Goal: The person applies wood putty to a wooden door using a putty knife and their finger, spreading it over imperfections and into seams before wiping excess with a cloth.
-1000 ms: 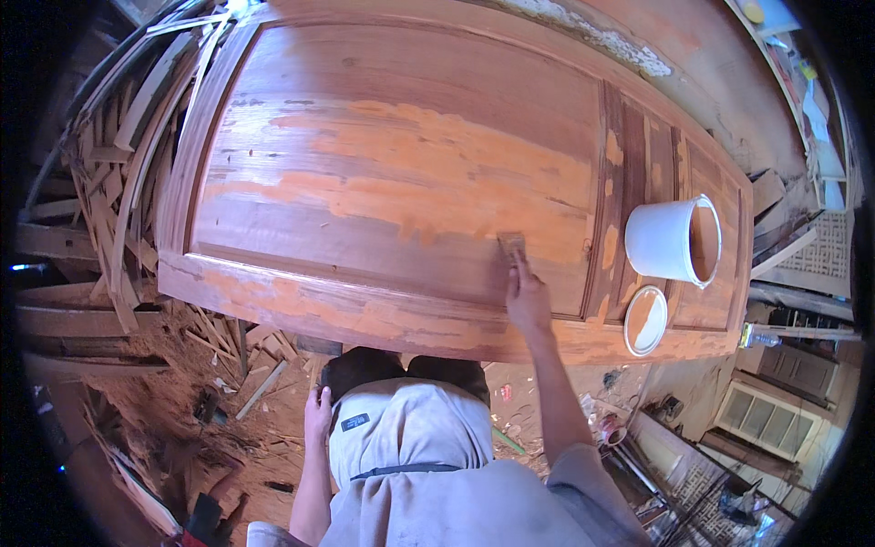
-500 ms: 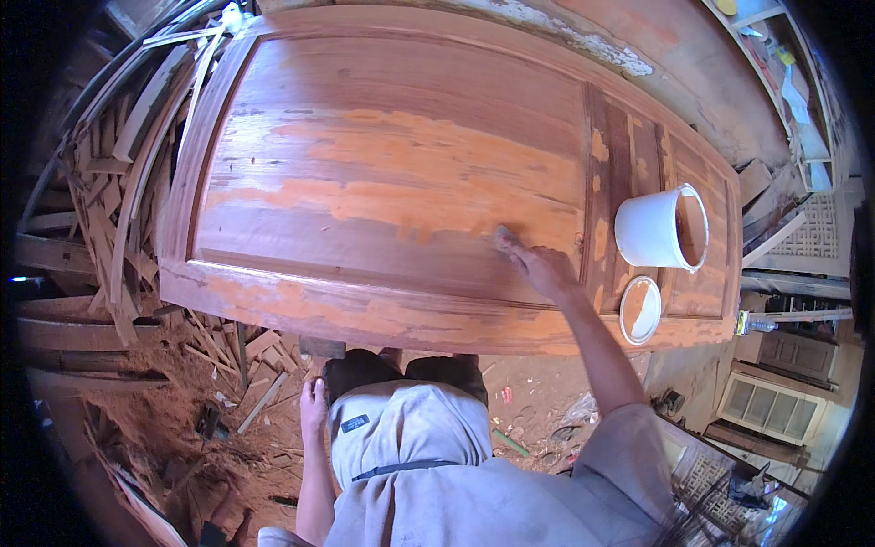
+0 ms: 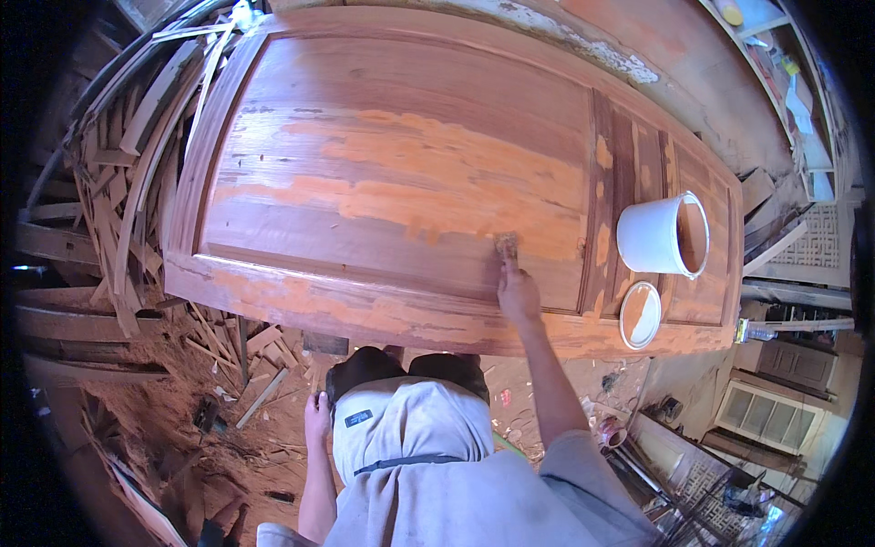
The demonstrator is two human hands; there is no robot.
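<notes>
A brown wooden panel door (image 3: 383, 82) lies flat in front of me, with orange filler (image 3: 437, 164) smeared in broad bands over its large panel. My right hand (image 3: 518, 294) is closed around a putty knife (image 3: 506, 244); its blade rests at the lower edge of the orange patch, right of the panel's middle. By my left thigh hangs my left hand (image 3: 317, 417), fingers loosely extended and nothing seen in it. On the right part of the door stands a white bucket (image 3: 645, 239) with orange stains inside. Its white lid (image 3: 640, 315), also smeared orange, lies nearer to me.
Scrap wood strips (image 3: 114, 196) are heaped beyond the door's left end. Sawdust and offcuts (image 3: 264, 360) cover the ground near my feet. A shelf unit (image 3: 802, 109) stands at the far right, and a panelled window frame (image 3: 770, 412) leans at the lower right.
My right hand has swung left and nearer to me, and the forearm is now more upright. The putty knife's blade shows more plainly. My left hand stays by my thigh.
</notes>
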